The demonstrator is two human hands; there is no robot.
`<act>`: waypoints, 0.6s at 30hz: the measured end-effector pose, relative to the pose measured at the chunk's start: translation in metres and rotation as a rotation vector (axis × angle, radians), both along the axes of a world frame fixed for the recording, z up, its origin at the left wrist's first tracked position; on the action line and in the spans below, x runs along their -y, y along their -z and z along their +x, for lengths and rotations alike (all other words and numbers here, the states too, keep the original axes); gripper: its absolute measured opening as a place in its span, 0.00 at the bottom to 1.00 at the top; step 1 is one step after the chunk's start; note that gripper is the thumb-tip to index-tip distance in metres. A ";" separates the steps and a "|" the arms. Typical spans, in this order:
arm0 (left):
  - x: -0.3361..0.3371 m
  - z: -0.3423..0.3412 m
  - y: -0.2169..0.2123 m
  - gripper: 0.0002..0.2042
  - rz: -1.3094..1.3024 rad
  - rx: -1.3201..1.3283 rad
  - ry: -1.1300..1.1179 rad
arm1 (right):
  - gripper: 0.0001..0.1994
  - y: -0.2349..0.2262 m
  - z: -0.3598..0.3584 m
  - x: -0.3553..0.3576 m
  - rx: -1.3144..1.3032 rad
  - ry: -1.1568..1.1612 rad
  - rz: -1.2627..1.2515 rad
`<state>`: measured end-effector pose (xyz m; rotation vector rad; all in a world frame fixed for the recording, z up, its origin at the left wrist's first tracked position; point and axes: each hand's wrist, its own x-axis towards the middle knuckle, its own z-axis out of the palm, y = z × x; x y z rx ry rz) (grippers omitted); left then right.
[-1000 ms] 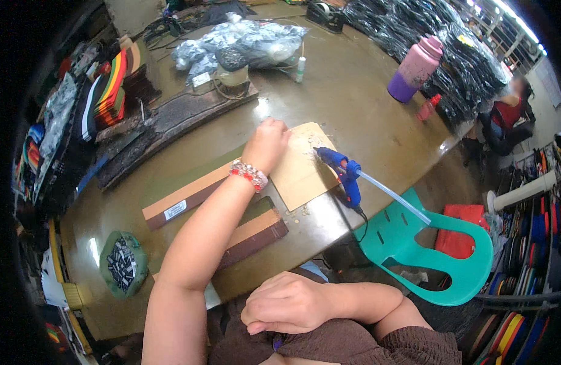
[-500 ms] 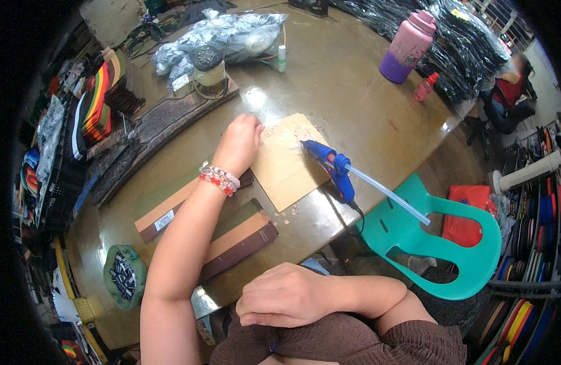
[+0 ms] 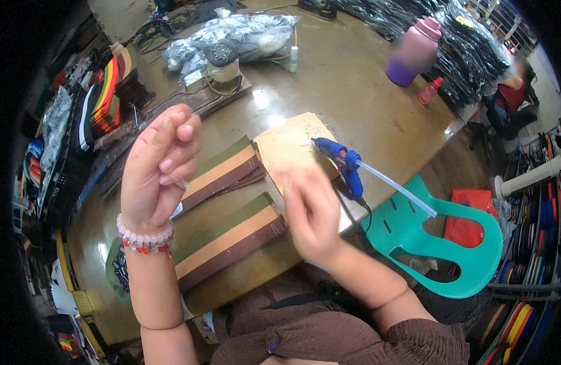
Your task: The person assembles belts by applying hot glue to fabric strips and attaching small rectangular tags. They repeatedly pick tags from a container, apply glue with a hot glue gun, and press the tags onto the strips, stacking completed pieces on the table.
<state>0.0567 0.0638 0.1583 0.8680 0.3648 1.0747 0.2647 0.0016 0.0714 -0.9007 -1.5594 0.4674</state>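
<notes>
My left hand (image 3: 160, 167), with bead bracelets on its wrist, is raised above the table with its fingers curled and thumb against them. Whatever it may pinch is too small to make out. My right hand (image 3: 311, 213), smeared by motion, hovers beside the near edge of a tan cardboard sheet (image 3: 283, 146). A blue glue gun (image 3: 338, 159) with a long clear glue stick rests at the sheet's right edge. Between and below my hands lie two stacks of striped green, tan and brown strips, the far stack (image 3: 232, 170) and the near stack (image 3: 232, 240).
A teal plastic chair (image 3: 408, 243) stands at the table's right edge. A pink and purple bottle (image 3: 414, 52) and a small red bottle (image 3: 430, 91) stand farther back. At the far left are a lidded jar (image 3: 223, 70) and plastic bags (image 3: 244, 36). A green bowl (image 3: 114, 286) is partly behind my left arm.
My left hand has lifted off the cardboard and come back to the left, fingers turned up. The right hand has risen from my lap toward the cardboard.
</notes>
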 end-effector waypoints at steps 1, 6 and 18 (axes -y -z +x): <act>0.003 0.003 0.000 0.07 0.028 -0.022 0.005 | 0.13 0.005 -0.006 -0.025 0.022 0.108 0.008; 0.000 0.013 0.009 0.09 0.064 -0.066 -0.074 | 0.12 0.040 -0.018 -0.109 0.182 0.181 -0.068; -0.003 -0.035 0.031 0.06 -0.071 0.822 0.022 | 0.11 0.027 0.011 -0.111 -0.049 0.029 -0.552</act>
